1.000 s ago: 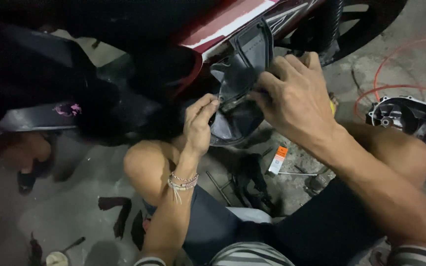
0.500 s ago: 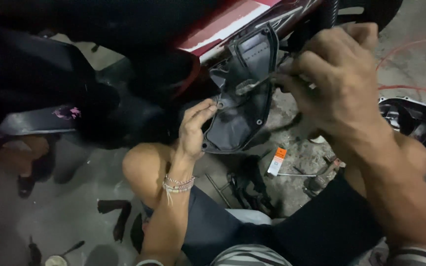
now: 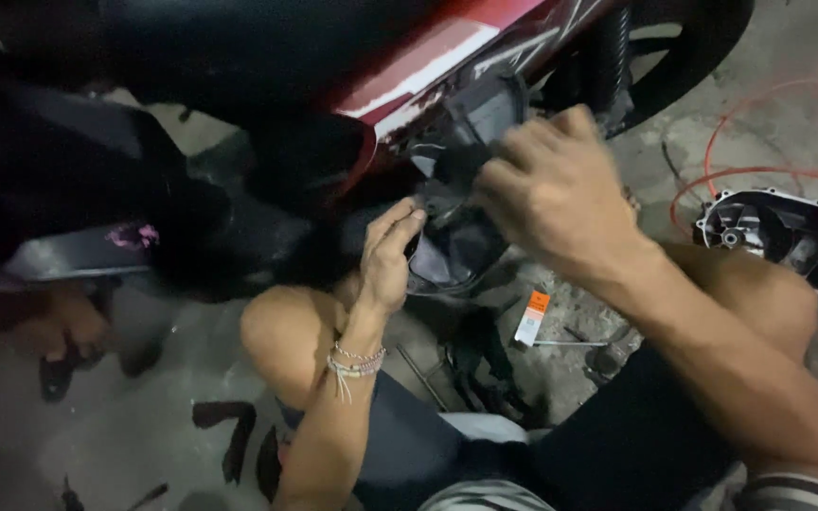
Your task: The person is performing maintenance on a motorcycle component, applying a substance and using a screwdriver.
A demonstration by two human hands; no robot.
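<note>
Black plastic panel (image 3: 456, 251) is pinched by the left hand (image 3: 388, 255); the blurred right hand (image 3: 556, 189) hides its own grip.

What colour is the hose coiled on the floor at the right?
Orange-red; the hose shows in the head view, looped on the concrete above the dark engine cover.

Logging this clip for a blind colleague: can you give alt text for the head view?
Both hands work on a dark plastic panel under a red motorcycle: the left hand grips its edge, the right hand is closed above it, blurred. The person crouches on concrete; a metal engine cover and orange hose lie at right.
</note>
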